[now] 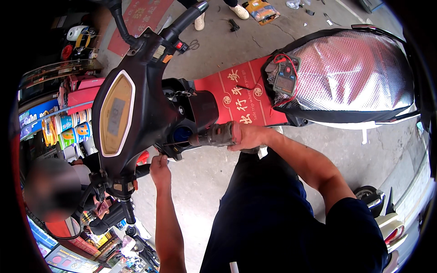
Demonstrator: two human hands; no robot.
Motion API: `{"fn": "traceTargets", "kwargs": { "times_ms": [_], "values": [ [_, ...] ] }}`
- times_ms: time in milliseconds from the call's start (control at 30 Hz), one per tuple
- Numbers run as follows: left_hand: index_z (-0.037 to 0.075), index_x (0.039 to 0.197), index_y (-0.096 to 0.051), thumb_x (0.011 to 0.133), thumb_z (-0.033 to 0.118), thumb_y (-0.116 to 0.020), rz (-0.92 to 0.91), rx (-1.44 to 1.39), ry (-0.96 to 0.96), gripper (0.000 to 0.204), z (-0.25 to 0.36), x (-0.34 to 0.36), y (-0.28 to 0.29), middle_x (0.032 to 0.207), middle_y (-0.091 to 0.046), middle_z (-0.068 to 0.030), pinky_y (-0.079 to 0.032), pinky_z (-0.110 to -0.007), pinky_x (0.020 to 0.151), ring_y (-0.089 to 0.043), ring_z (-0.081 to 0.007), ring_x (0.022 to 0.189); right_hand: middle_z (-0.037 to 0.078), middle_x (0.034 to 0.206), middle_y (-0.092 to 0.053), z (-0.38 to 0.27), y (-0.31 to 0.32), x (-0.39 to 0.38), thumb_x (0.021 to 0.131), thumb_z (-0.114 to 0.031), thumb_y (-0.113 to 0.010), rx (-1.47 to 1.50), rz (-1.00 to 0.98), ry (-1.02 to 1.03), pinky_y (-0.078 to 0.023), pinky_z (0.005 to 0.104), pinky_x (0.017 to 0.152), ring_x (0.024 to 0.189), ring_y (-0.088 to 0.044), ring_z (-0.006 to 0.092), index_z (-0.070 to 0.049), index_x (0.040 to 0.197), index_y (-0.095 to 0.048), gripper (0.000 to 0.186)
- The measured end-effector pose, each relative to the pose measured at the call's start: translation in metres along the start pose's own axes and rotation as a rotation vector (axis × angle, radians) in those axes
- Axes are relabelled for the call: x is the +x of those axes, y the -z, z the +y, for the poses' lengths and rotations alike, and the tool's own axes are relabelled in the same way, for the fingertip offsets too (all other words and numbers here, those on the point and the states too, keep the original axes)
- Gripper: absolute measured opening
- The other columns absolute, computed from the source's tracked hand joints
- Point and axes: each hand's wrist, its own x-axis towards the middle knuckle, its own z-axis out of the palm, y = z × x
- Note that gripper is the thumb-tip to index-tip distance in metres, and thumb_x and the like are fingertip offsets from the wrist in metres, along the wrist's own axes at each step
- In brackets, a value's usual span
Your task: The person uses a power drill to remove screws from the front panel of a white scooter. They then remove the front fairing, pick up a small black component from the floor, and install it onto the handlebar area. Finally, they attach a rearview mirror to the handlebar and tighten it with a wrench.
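Note:
My right hand (250, 135) is closed around a cordless drill (216, 135), held level beside the front panel of an electric scooter (148, 102). A long thin bit points left from the drill, and its tip lies close to the panel's lower edge. There my left hand (160, 169) is held with fingers bent together against the scooter; what they pinch, if anything, is hidden. Between the drill and the steering column sits a round blue-lined recess (182, 134). Keys (180, 94) hang at the panel's far side.
A multimeter (285, 82) with a red lead rests at the front of the silver-covered seat (355, 68). A red mat (227, 93) covers the footboard. Someone (59, 191) is beyond the near handlebar, beside shelves of goods. Another person's shoes (239, 11) stand at the far side.

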Motion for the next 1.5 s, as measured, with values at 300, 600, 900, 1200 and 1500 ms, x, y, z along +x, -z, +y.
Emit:
{"fn": "traceTargets", "kwargs": {
  "times_ms": [300,600,900,1200,1500],
  "values": [
    [-0.003,0.096,-0.063,0.091,0.014,-0.061,0.022,0.033,-0.029,0.017,0.003,-0.003,-0.001,0.090,-0.067,-0.0150,-0.048,-0.034,0.077,-0.062,-0.0237,0.081,0.009,0.093,-0.065,-0.020,-0.001,-0.010,0.078,-0.017,-0.075,-0.115,-0.120,-0.085,-0.048,0.0320,0.080,0.082,-0.056,0.0180,0.001,0.108,-0.058,0.038],
    [-0.002,0.094,-0.064,0.090,0.014,-0.062,0.022,0.048,-0.007,0.017,0.005,0.000,-0.002,0.088,-0.067,-0.0152,-0.049,-0.034,0.076,-0.063,-0.0248,0.079,0.008,0.091,-0.066,-0.020,0.004,-0.004,0.074,-0.009,-0.073,0.028,-0.077,0.076,-0.048,0.0320,0.077,0.081,-0.056,0.0147,-0.002,0.111,-0.061,0.040],
    [-0.003,0.093,-0.062,0.090,0.013,-0.062,0.026,-0.013,-0.048,0.016,0.000,0.001,-0.006,0.085,-0.065,-0.0129,-0.047,-0.033,0.074,-0.060,-0.0222,0.077,0.010,0.077,-0.065,-0.010,0.018,0.009,0.071,-0.006,-0.071,-0.045,-0.064,0.158,-0.049,0.0340,0.068,0.071,-0.059,0.0180,0.000,0.086,-0.064,0.018],
    [0.002,0.104,-0.064,0.095,0.018,-0.061,-0.013,-1.208,0.330,0.018,0.006,-0.030,0.004,0.096,-0.067,-0.0059,-0.050,-0.029,0.078,-0.061,-0.0146,0.083,0.007,0.089,-0.065,-0.065,0.010,-0.074,0.075,-0.016,-0.077,-0.196,0.040,-0.007,-0.050,0.0320,0.075,0.079,-0.060,0.0166,-0.005,0.103,-0.062,0.034],
    [0.004,0.111,-0.062,0.096,0.017,-0.058,-0.506,-1.736,0.208,0.019,0.047,-0.038,-0.010,0.106,-0.067,-0.0078,-0.056,-0.027,0.082,-0.065,-0.0158,0.093,0.013,0.098,-0.067,-0.137,-0.018,-0.146,0.074,-0.008,-0.077,-0.371,0.161,-0.042,-0.051,0.0349,0.078,0.082,-0.061,0.0229,-0.001,0.109,-0.062,0.039]
  ]
}}
